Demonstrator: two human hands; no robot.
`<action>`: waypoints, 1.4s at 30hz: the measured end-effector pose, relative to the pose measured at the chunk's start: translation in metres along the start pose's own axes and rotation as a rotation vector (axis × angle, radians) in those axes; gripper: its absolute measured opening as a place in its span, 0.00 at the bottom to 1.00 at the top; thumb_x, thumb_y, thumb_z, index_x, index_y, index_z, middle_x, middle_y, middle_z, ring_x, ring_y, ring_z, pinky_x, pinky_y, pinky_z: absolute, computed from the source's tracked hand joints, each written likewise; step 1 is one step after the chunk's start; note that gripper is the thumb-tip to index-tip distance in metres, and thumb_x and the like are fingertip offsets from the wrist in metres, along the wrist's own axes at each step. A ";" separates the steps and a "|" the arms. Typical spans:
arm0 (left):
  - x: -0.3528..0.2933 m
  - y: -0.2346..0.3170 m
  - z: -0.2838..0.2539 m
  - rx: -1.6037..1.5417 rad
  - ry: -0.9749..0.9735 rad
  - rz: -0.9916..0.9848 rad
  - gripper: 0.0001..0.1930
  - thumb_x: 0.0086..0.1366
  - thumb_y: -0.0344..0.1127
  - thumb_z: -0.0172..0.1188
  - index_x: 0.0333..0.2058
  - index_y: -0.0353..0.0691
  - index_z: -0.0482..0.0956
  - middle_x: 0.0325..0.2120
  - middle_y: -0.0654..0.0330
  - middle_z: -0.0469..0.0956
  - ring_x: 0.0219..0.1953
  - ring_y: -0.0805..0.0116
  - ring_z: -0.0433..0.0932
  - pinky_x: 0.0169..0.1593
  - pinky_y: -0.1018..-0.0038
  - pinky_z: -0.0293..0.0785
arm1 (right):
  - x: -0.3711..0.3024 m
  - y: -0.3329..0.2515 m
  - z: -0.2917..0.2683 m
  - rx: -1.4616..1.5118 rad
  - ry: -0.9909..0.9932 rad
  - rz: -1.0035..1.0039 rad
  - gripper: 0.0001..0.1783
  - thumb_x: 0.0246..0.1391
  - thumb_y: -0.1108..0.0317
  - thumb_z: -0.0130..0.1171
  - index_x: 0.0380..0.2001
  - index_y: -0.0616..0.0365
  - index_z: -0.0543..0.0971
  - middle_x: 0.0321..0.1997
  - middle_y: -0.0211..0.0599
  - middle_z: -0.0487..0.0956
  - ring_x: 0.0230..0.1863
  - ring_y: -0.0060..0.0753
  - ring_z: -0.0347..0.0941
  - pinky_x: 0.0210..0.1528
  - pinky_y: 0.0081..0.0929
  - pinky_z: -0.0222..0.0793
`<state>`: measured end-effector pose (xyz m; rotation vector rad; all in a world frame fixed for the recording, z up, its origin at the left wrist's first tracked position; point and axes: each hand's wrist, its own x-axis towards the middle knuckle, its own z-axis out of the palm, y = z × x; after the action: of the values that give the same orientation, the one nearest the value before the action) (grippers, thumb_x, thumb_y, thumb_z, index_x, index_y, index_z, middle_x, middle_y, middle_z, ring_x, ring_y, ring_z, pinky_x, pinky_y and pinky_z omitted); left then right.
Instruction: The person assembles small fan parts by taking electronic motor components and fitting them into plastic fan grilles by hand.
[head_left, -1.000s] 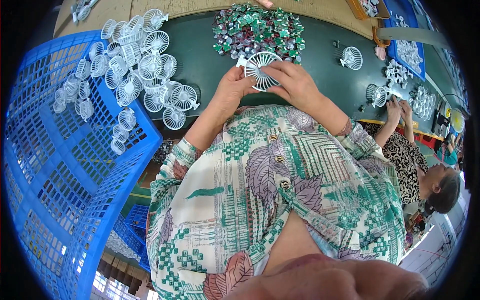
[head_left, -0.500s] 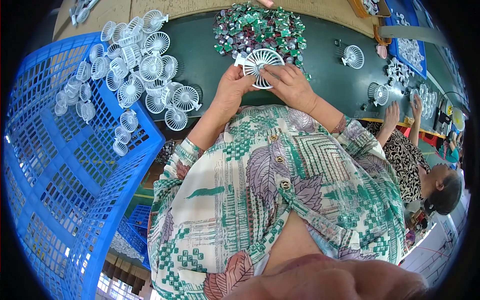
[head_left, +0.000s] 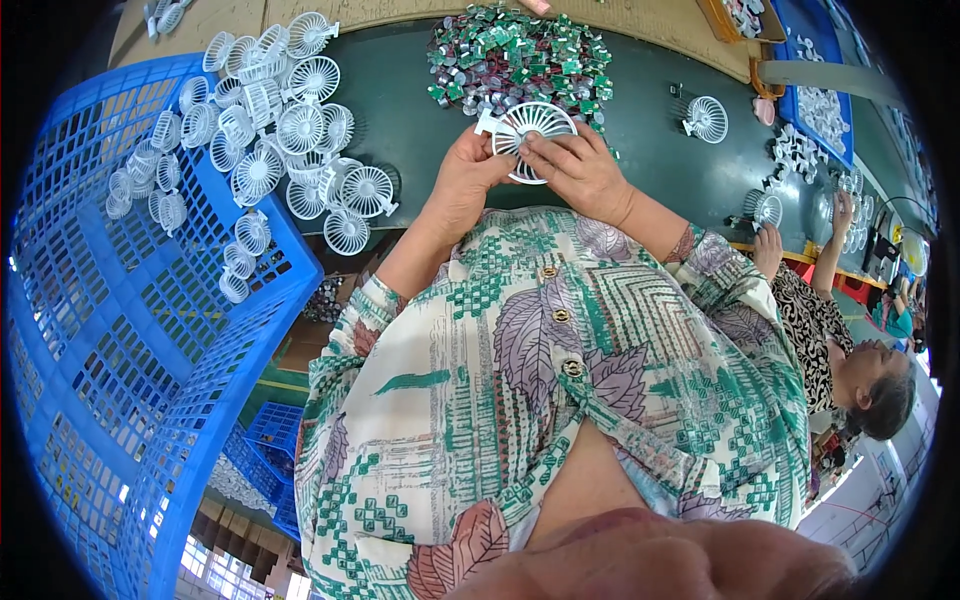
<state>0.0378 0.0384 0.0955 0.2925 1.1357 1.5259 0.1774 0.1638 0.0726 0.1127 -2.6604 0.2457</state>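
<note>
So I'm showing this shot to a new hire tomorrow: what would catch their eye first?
Probably the two hands at the centre: the left hand and right hand grip one white fan grille over the dark green table. Left of them a heap of white fan grilles spills toward a big blue crate; behind lies a pile of small green parts.

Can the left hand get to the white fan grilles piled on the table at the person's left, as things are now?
Probably yes. The pile of white fan grilles lies open on the green table, nothing between, but the left hand is holding a white fan grille with the right hand.
</note>
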 end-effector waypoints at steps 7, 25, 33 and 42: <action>0.004 0.000 -0.005 0.094 -0.005 0.056 0.17 0.53 0.21 0.48 0.44 0.36 0.67 0.37 0.65 0.73 0.37 0.77 0.71 0.40 0.82 0.67 | 0.009 0.001 -0.024 0.270 0.100 0.098 0.32 0.31 0.67 0.64 0.47 0.52 0.70 0.48 0.33 0.68 0.47 0.33 0.65 0.50 0.39 0.59; -0.004 -0.002 0.000 0.508 -0.030 0.020 0.12 0.50 0.27 0.58 0.35 0.38 0.70 0.25 0.67 0.73 0.27 0.82 0.68 0.32 0.81 0.66 | 0.022 -0.018 -0.025 0.860 -0.047 0.952 0.14 0.41 0.68 0.61 0.33 0.60 0.74 0.27 0.40 0.74 0.27 0.29 0.70 0.31 0.24 0.65; 0.011 -0.012 -0.005 0.567 -0.123 0.023 0.16 0.52 0.30 0.58 0.41 0.36 0.69 0.32 0.62 0.75 0.32 0.73 0.73 0.36 0.75 0.69 | -0.002 -0.012 -0.001 1.088 0.046 1.105 0.10 0.41 0.71 0.60 0.30 0.62 0.75 0.26 0.32 0.75 0.28 0.18 0.68 0.31 0.20 0.64; -0.054 -0.036 -0.115 0.548 0.421 -0.021 0.08 0.57 0.34 0.53 0.35 0.37 0.72 0.23 0.64 0.72 0.21 0.79 0.69 0.24 0.82 0.66 | -0.140 0.073 0.021 1.230 0.702 1.848 0.16 0.49 0.65 0.55 0.39 0.63 0.69 0.35 0.38 0.74 0.32 0.31 0.73 0.27 0.30 0.73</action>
<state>-0.0045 -0.0686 0.0312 0.3316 1.8866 1.2632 0.2836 0.2365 -0.0206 -1.6173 -0.8205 1.8421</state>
